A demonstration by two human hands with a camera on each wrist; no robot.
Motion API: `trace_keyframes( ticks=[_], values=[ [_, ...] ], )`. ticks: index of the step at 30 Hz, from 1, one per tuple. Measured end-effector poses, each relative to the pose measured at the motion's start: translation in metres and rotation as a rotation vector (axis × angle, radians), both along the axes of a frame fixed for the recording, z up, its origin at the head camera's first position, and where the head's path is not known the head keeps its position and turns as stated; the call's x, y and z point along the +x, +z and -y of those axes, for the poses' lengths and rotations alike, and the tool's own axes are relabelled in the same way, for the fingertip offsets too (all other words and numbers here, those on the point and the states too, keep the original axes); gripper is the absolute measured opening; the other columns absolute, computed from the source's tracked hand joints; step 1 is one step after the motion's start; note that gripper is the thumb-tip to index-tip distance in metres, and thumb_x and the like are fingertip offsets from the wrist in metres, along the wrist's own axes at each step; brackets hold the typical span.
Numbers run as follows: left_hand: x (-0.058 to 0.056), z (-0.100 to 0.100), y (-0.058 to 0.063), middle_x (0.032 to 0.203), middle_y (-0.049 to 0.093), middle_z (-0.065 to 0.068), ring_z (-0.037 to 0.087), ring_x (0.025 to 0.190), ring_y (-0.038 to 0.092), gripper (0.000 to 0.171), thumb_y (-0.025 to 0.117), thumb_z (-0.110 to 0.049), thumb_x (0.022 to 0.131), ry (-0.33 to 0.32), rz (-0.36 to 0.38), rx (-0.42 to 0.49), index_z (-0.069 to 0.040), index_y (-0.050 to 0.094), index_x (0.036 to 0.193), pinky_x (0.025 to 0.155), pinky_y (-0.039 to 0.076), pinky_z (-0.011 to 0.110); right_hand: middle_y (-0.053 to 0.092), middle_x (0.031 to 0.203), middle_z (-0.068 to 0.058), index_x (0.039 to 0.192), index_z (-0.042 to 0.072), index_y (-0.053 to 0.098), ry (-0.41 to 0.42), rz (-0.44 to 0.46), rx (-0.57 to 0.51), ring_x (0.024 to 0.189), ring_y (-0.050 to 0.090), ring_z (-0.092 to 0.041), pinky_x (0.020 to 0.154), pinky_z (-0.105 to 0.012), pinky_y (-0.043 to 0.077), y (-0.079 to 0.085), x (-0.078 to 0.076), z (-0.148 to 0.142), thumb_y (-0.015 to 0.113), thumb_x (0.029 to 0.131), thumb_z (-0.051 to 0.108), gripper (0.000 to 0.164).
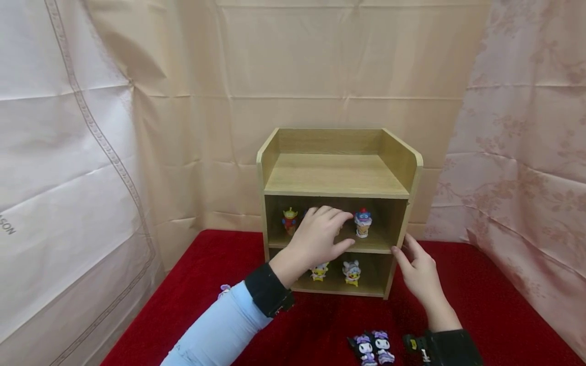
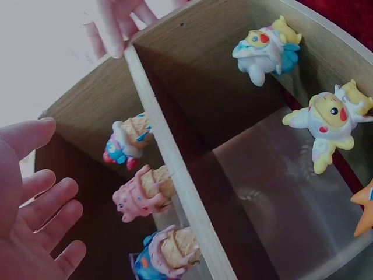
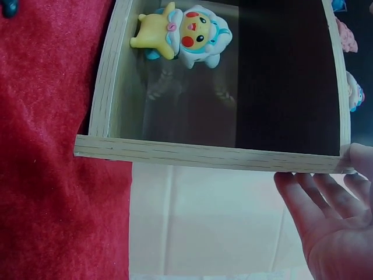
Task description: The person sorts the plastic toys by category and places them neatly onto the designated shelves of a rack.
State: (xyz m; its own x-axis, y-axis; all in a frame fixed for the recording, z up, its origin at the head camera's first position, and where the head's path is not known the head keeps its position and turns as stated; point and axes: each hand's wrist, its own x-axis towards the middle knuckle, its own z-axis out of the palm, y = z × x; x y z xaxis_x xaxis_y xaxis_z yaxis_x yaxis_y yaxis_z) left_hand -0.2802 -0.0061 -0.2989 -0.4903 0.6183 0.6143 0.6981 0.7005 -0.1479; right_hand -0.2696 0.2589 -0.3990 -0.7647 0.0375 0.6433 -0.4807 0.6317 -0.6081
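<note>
A small wooden shelf unit (image 1: 336,175) stands on the table with toy figurines inside. My left hand (image 1: 322,234) hovers before its middle compartment, fingers loosely spread and holding nothing; the left wrist view also shows this hand (image 2: 41,216) apart from the toys. Nearest to it are a blue ice-cream-cone figurine with a red top (image 1: 363,222), a pink one (image 2: 143,195) and another blue one (image 2: 169,254). My right hand (image 1: 418,274) holds the unit's right side panel (image 3: 221,158), thumb at the front edge, fingers along the outside.
A green alien figurine (image 1: 290,221) stands left in the middle compartment. Below are yellow figurines in white hoods (image 1: 352,273) and an orange star-shaped piece (image 2: 364,210). Two purple-and-black figurines (image 1: 373,348) lie on the red cloth (image 1: 316,325); another small one (image 1: 224,291) is beside the left sleeve.
</note>
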Motion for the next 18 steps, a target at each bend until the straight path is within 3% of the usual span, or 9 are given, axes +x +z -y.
trace_keyframes(
  ticks=[8, 18],
  values=[
    [0.016, 0.027, -0.001, 0.108, 0.064, -0.004, 0.013, 0.105, 0.053, 0.043, 0.067, -0.043, 0.086, -0.114, -0.059, 0.099, -0.015, 0.063, 0.119, 0.091, 0.045, 0.035, 0.056, 0.125, -0.025, 0.143, 0.006, 0.041, -0.007, 0.003, 0.000, 0.110, 0.054, -0.034, 0.084, -0.058, 0.048, 0.000, -0.001, 0.000, 0.057, 0.098, 0.018, 0.049],
    [0.033, 0.073, -0.007, 0.103, 0.068, -0.002, 0.010, 0.094, 0.058, 0.037, 0.071, -0.038, 0.085, -0.116, -0.072, 0.218, -0.013, 0.068, 0.112, 0.082, 0.051, 0.034, 0.056, 0.126, -0.024, 0.142, 0.005, 0.042, -0.019, 0.002, 0.007, 0.111, 0.054, -0.031, 0.083, -0.055, 0.048, 0.001, 0.000, 0.000, 0.057, 0.098, 0.018, 0.049]
  ],
)
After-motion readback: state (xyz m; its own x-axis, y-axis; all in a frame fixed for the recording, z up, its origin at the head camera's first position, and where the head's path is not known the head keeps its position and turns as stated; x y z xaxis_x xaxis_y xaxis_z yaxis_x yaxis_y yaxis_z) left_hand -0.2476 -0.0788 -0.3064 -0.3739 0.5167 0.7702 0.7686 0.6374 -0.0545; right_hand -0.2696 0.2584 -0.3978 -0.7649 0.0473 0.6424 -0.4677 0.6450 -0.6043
